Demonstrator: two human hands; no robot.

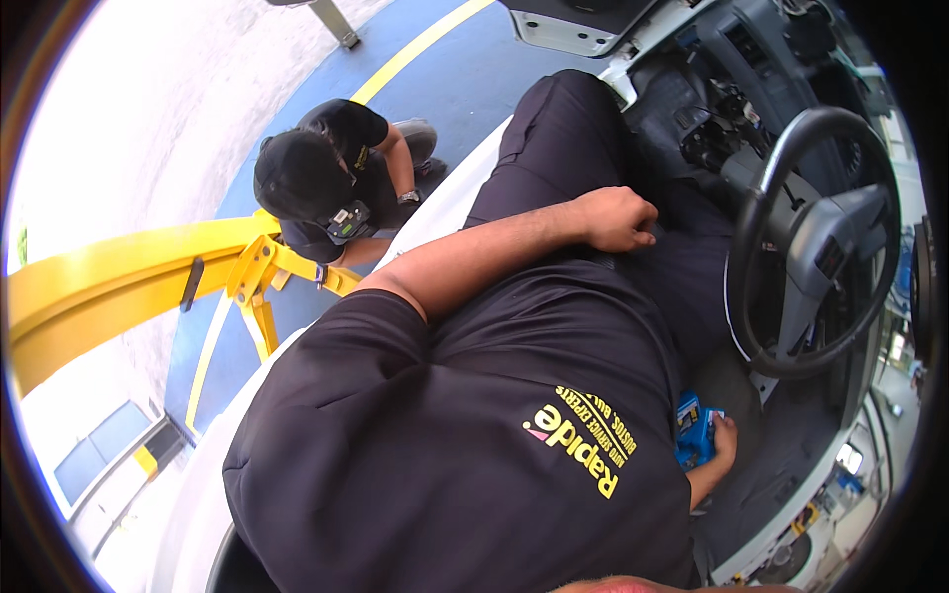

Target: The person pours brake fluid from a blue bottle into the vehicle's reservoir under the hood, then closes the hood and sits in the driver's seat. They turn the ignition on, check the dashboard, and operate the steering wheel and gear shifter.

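Observation:
My left hand (618, 218) lies on my dark-trousered lap with its fingers curled into a loose fist. No object shows in it, though the underside of the fingers is hidden. Low on the right, beside my torso, my right hand (727, 441) has its fingers closed on the edge of a blue package (702, 439). My shirt covers part of that package, so I cannot make out what kind it is. I am seated in a vehicle, with the black steering wheel (756, 237) to the right, touched by neither hand.
Outside on the left, a co-worker in a black cap (294, 176) crouches close to the white sill. A yellow lift arm (138, 277) reaches toward the vehicle. The blue floor (460, 74) carries yellow lines. An open door panel (568, 30) stands at the top.

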